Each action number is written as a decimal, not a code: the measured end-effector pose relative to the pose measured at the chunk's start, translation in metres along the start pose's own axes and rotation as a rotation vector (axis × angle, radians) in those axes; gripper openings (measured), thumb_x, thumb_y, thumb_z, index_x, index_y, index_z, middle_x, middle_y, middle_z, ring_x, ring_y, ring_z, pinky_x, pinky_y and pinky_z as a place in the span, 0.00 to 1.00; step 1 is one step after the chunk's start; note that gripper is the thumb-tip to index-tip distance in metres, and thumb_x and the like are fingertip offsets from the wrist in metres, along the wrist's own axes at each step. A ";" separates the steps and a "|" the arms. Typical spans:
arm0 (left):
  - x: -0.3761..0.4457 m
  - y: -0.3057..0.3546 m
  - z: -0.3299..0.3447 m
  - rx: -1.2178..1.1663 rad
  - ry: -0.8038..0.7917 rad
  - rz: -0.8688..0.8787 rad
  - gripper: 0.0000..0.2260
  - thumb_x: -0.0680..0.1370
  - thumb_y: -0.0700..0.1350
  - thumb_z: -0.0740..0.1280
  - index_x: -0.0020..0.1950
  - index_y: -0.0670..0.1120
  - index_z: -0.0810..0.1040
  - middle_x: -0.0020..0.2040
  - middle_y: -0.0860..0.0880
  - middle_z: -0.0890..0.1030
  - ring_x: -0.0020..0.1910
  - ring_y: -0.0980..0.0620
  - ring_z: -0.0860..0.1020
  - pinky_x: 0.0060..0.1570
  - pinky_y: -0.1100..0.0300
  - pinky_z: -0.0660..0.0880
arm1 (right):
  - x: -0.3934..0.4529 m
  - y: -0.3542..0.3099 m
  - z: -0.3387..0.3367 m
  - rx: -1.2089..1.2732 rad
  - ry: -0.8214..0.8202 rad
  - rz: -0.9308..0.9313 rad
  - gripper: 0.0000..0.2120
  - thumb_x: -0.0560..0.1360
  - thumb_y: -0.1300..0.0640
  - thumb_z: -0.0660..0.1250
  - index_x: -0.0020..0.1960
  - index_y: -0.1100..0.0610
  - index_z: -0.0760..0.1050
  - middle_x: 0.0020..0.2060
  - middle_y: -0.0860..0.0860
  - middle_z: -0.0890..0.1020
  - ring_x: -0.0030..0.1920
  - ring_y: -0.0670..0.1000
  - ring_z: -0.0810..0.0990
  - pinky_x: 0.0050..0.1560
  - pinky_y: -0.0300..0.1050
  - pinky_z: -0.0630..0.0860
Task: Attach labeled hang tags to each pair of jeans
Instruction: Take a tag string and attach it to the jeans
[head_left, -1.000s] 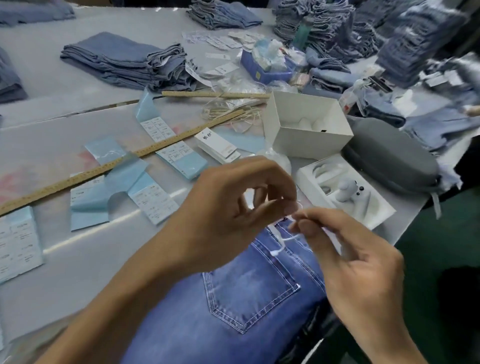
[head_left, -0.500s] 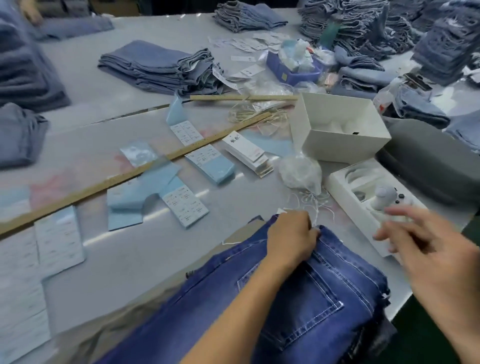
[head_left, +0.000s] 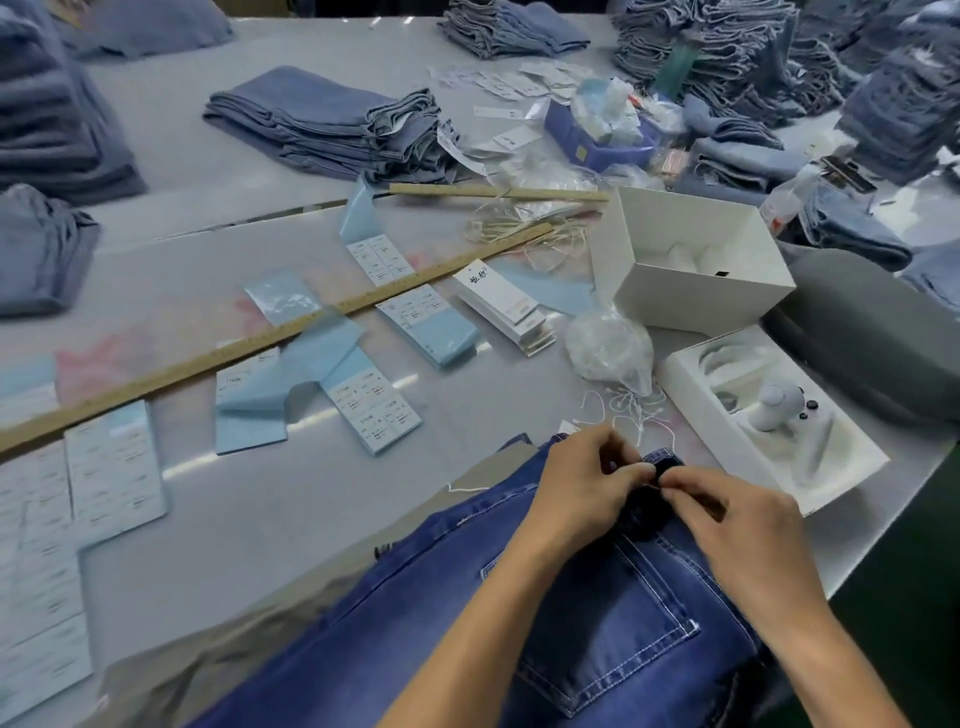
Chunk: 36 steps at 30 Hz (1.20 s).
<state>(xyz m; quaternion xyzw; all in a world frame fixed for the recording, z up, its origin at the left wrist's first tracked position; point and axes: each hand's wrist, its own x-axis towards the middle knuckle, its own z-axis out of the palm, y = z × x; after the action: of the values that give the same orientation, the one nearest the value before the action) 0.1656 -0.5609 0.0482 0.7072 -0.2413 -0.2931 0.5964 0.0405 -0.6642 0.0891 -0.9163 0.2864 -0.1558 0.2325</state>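
On the desk (head_left: 218, 519), sticker sheets (head_left: 111, 467) and a tag stack (head_left: 501, 306) wait unused. The jeans (head_left: 597, 623) lie at the near edge. Left hand (head_left: 582, 483) and right hand (head_left: 737, 514) pinch at the waistband, apparently threading string; attachment looks unfinished.

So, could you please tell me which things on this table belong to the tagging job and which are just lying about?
For the job:
- dark jeans, both hands at the waistband
- left hand
- right hand
- hang tag stack
- white strings
- label sheets

Lying about:
- white box
- grey case
- wooden ruler
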 end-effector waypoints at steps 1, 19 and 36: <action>0.000 -0.002 -0.001 -0.027 -0.002 -0.015 0.05 0.76 0.45 0.75 0.42 0.48 0.80 0.37 0.54 0.81 0.35 0.60 0.74 0.41 0.65 0.73 | -0.001 0.001 0.002 -0.054 -0.001 -0.041 0.11 0.71 0.63 0.77 0.47 0.47 0.85 0.40 0.41 0.85 0.41 0.45 0.84 0.46 0.45 0.79; 0.002 -0.020 -0.025 -0.324 -0.222 -0.027 0.08 0.79 0.35 0.69 0.50 0.44 0.87 0.34 0.53 0.82 0.30 0.60 0.73 0.34 0.69 0.70 | 0.003 -0.009 0.027 0.004 0.090 -0.001 0.06 0.74 0.57 0.74 0.43 0.46 0.79 0.38 0.40 0.80 0.38 0.42 0.78 0.38 0.36 0.72; -0.025 0.008 -0.072 -0.389 0.339 0.241 0.04 0.80 0.38 0.71 0.49 0.47 0.82 0.43 0.49 0.86 0.42 0.51 0.83 0.37 0.62 0.79 | 0.004 0.006 -0.004 0.115 0.147 0.101 0.10 0.81 0.58 0.66 0.59 0.47 0.80 0.53 0.40 0.81 0.55 0.48 0.80 0.58 0.48 0.77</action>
<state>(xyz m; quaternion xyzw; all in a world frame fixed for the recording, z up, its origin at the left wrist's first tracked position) 0.1980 -0.4944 0.0674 0.5845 -0.1595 -0.1383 0.7835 0.0391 -0.6720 0.0901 -0.8719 0.3391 -0.2268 0.2709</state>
